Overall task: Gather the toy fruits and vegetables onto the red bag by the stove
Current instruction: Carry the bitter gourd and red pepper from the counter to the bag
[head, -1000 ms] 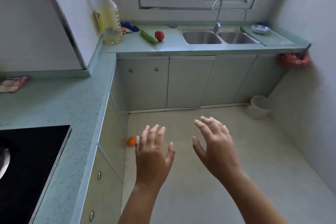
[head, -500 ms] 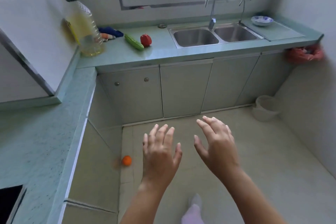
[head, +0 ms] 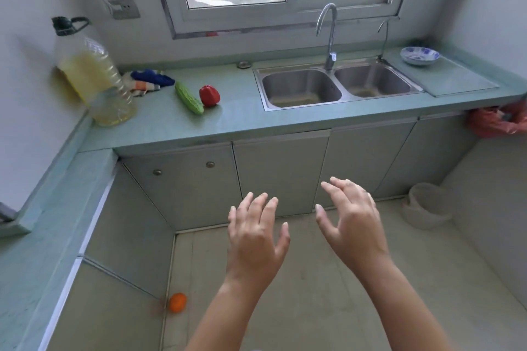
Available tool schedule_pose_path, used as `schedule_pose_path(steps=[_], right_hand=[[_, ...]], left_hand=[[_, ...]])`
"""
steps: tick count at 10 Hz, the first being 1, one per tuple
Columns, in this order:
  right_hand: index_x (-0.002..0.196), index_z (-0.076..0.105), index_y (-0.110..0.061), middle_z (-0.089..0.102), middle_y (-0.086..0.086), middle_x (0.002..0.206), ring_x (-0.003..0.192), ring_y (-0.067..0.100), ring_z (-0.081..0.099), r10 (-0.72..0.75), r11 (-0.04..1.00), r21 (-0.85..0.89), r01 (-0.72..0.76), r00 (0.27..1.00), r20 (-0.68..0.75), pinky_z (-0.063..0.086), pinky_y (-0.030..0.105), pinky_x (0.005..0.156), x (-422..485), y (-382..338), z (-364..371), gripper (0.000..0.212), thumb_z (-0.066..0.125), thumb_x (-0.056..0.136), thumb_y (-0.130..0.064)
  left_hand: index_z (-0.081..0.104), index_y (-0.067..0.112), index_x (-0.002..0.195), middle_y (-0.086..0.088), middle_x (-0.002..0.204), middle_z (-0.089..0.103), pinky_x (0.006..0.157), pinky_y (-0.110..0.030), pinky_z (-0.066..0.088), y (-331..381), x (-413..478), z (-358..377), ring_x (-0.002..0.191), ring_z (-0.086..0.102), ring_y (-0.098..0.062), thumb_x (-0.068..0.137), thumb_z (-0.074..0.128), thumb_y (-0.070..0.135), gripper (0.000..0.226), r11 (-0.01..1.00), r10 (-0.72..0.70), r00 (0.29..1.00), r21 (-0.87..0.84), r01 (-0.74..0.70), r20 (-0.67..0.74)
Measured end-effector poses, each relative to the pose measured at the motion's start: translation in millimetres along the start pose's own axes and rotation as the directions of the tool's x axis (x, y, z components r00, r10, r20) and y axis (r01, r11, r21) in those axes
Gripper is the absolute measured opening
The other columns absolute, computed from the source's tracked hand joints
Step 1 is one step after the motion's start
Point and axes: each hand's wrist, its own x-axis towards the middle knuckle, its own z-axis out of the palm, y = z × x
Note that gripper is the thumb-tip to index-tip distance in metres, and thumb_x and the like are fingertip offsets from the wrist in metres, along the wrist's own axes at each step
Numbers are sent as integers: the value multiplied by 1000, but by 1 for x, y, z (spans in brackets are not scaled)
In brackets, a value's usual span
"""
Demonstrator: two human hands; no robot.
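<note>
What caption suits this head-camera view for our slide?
Left hand and right hand hover empty; toy cucumber and red pepper lie on the counter, orange on the floor.

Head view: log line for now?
left grip open, empty | right grip open, empty | cucumber, red vegetable on counter | orange on floor

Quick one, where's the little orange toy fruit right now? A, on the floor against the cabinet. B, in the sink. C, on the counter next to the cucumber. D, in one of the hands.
A: the orange toy fruit lies on the floor at the foot of the cabinet.
</note>
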Motion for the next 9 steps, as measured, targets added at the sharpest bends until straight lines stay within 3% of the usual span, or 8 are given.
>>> schedule_pose_path(steps=[1,3,6,7,9], right_hand=[[109,64,-6,63,14,112,107,36,57,-14,1000,7,14,1000,24,45,61,86,22,8,16,48,43,78,-37],[109,64,-7,63,12,112,107,36,57,-20,1000,5,19,998,56,44,61,87,70,30,52,48,42,78,-37],[108,64,-7,63,13,112,107,34,57,-126,992,29,124,985,115,45,60,86,204,24,137,40,59,74,-26],[107,64,-7,64,14,109,104,36,59,-201,979,37,198,972,118,47,59,84,254,12,164,40,54,77,-31],[106,64,-6,64,14,108,99,36,59,-276,959,109,263,953,129,49,55,80,311,-7,209,39,62,73,-25]], left_hand=[[64,9,108,-9,113,64,90,-59,39,-12,21,16,115,43,-25,78,46,35,44,999,-38,999,11,38,3],[64,9,108,-10,113,64,90,-58,40,-38,70,54,115,42,-25,78,45,35,45,997,-75,997,24,75,20],[64,7,110,-11,114,64,92,-58,39,-108,191,101,113,53,-32,80,44,34,45,990,-137,990,44,137,-18],[63,7,109,-12,114,64,92,-58,39,-135,230,108,112,55,-35,80,44,34,45,981,-182,983,60,183,-34],[63,7,110,-13,114,64,92,-55,41,-179,276,113,111,56,-35,80,44,35,46,962,-248,967,101,252,-56]])
